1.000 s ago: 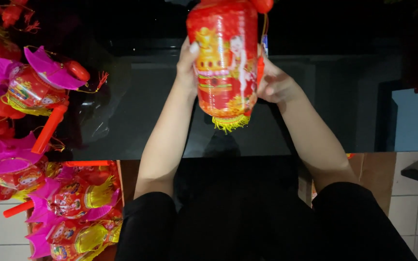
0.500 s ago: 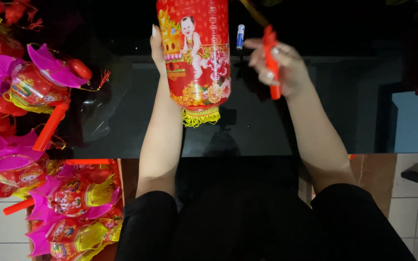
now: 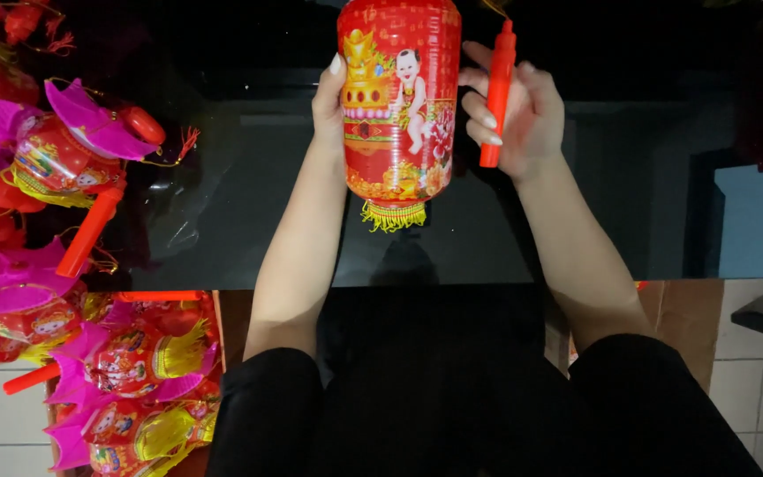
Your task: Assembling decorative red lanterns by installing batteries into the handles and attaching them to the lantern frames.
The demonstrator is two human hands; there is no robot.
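Left hand [image 3: 328,102] grasps the red cylindrical paper lantern [image 3: 397,106], right hand [image 3: 523,115] grips its orange plastic stick [image 3: 496,97]; keep lantern upright, cord untangled.

Lantern [image 3: 397,106] upright between my hands above the table [image 3: 222,221], my left hand [image 3: 329,99] on its left side, stick handle [image 3: 497,95] just right of it in my right hand [image 3: 523,115], pile of lanterns [image 3: 55,177] far left

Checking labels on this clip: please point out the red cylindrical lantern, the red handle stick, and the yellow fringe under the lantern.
red cylindrical lantern [image 3: 396,106], head view, middle of its printed body.
red handle stick [image 3: 497,97], head view, mid-shaft above the right hand's fingers.
yellow fringe [image 3: 394,215], head view, centre of the tassel.
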